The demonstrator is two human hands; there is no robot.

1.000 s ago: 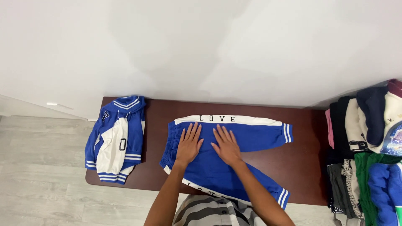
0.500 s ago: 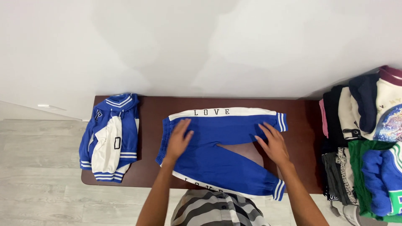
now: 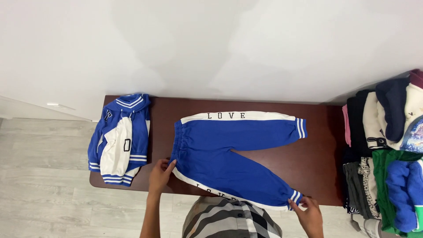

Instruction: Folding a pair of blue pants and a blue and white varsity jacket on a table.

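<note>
Flat on the dark wooden table lay the blue track pants (legs pointing right); left hand pinched the near waistband corner, right hand gripped the near cuff.

Illumination bright, even and diffuse, apparently from overhead. The white wall carries broad, soft grey patches but no hard-edged shadow. A mild sheen shows on the dark brown surface. Focus is sharp centrally, without motion blur. Slight wide-angle bending is noted along the frame edges.
</note>
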